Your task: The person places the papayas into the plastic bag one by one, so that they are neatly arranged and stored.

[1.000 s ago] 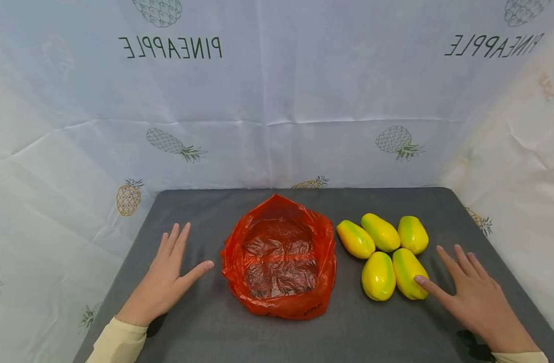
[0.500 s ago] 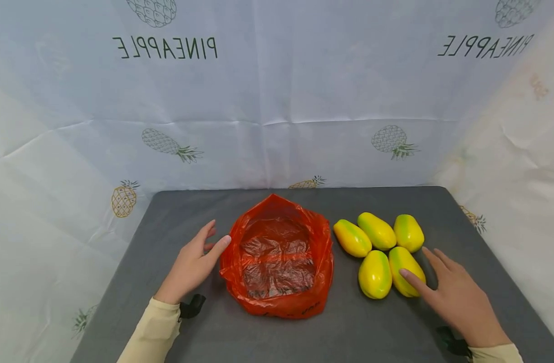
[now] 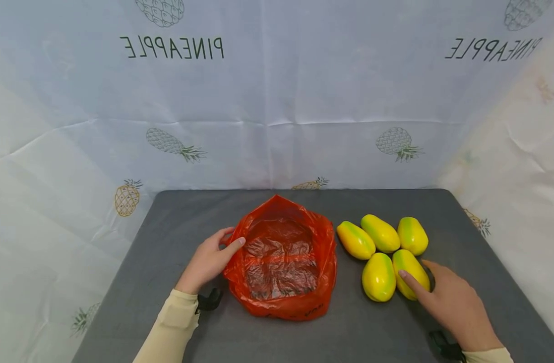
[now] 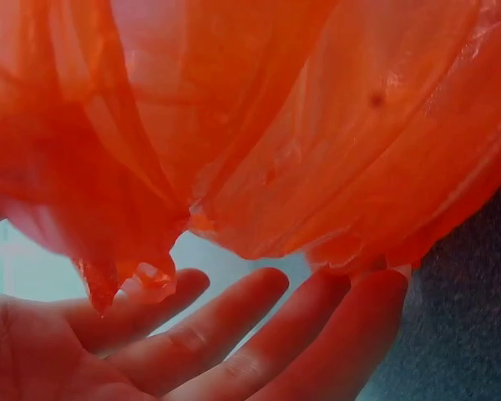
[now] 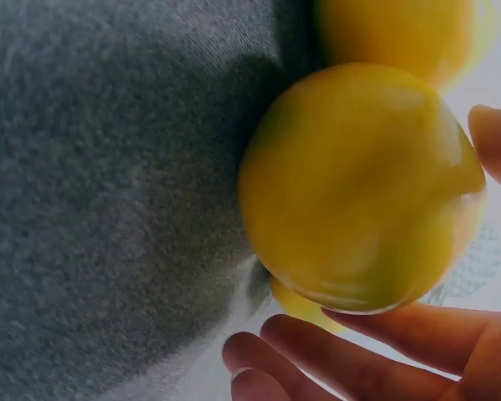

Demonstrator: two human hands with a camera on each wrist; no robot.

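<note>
A red plastic bag [image 3: 324, 262] stands with its mouth spread wide in the middle of the table. At its left rim is my left hand [image 3: 208, 262], thumb over the edge and fingers outside; in the left wrist view the fingers [image 4: 234, 326] stretch beneath the film, some tips touching it. Yellow-green papayas, several in all, sit to the right of the bag. My right hand [image 3: 453, 302] is around the nearest right papaya [image 3: 410, 272], thumb on one side and fingers on the other. In the right wrist view the papaya [image 5: 359, 192] lies between thumb and index finger, other fingers apart from it.
Another papaya [image 3: 378, 277] touches the left side of the one at my right hand. Behind them lie a left papaya [image 3: 355, 240], a middle papaya [image 3: 380, 233] and a right papaya [image 3: 413, 236]. The grey table [image 3: 277, 340] meets a pineapple-print cloth [image 3: 277, 96] at its back.
My left hand has moved right from beside the bag to its left rim. My right hand has moved left, with its thumb and fingers now around the near right papaya. Bag and papayas stay put.
</note>
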